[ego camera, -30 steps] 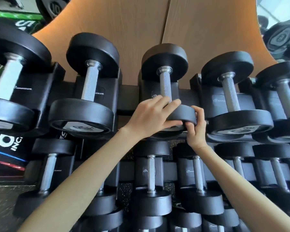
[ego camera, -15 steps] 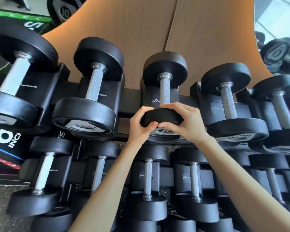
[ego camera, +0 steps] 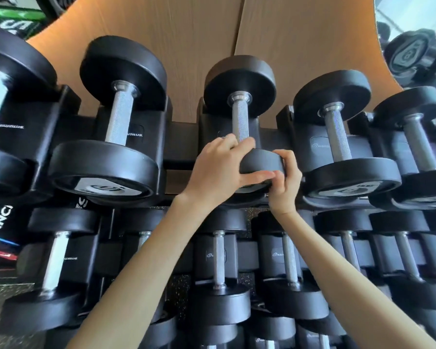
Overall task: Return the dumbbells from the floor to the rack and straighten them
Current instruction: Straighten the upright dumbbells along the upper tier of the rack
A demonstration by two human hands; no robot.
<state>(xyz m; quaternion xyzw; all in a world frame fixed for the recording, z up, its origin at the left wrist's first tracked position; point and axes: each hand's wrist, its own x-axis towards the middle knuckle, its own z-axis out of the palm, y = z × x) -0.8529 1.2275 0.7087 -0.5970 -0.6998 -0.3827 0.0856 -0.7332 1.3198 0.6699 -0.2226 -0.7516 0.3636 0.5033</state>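
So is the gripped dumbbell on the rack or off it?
On it: the dumbbell lies in the top-row cradle, left hand and right hand gripping its near head.

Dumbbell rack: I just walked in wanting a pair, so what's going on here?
A person is at the black dumbbell rack, working on one small black rubber dumbbell with a knurled steel handle in the top row. The left hand grips its near head from the left, fingers curled over the top by the handle; the right hand grips the head's right edge. It sits in its cradle between larger black dumbbells, apparently being straightened.
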